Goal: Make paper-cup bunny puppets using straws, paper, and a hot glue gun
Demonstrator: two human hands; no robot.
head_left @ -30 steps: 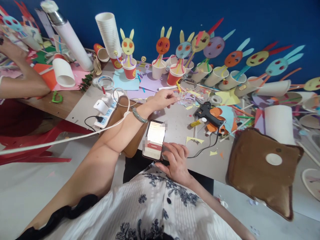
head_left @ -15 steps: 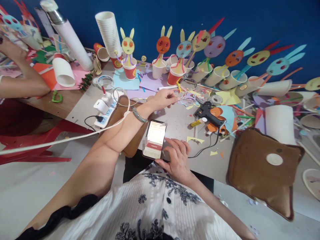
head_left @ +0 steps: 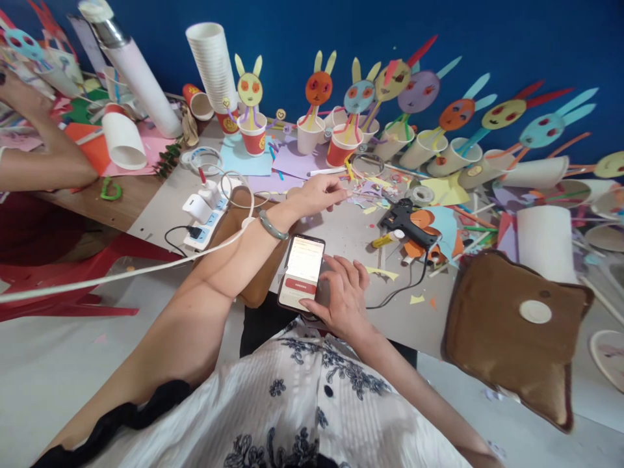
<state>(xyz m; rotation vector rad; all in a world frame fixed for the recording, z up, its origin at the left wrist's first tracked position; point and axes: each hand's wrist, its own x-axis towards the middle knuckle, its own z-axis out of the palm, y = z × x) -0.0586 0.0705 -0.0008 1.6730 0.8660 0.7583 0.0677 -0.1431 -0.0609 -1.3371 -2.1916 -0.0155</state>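
A phone [head_left: 303, 270] with a lit screen lies at the table's front edge. My right hand [head_left: 344, 296] is beside it, fingers apart, its thumb over the screen's lower right corner. Beyond the phone, my left hand [head_left: 322, 195] rests on the table with fingers curled in and nothing visible in them. A bracelet [head_left: 273, 225] is round the left wrist. Small paper scraps [head_left: 373, 188] lie just right of that hand. Farther right are a black glue gun [head_left: 407, 224] and a yellow glue stick [head_left: 387, 238].
Several paper rabbits in cups, one a red cup [head_left: 253, 140], line the blue wall. A cup stack [head_left: 209, 58] and a flask [head_left: 141, 84] stand left. A power strip [head_left: 209, 224] with a white cable is left of my forearm. A brown cushion [head_left: 517, 338] sits right. Another person's arm [head_left: 53, 149] is far left.
My right thumb has moved up over the phone's lower screen, and the right fingers have shifted slightly up. My left hand has stayed in place.
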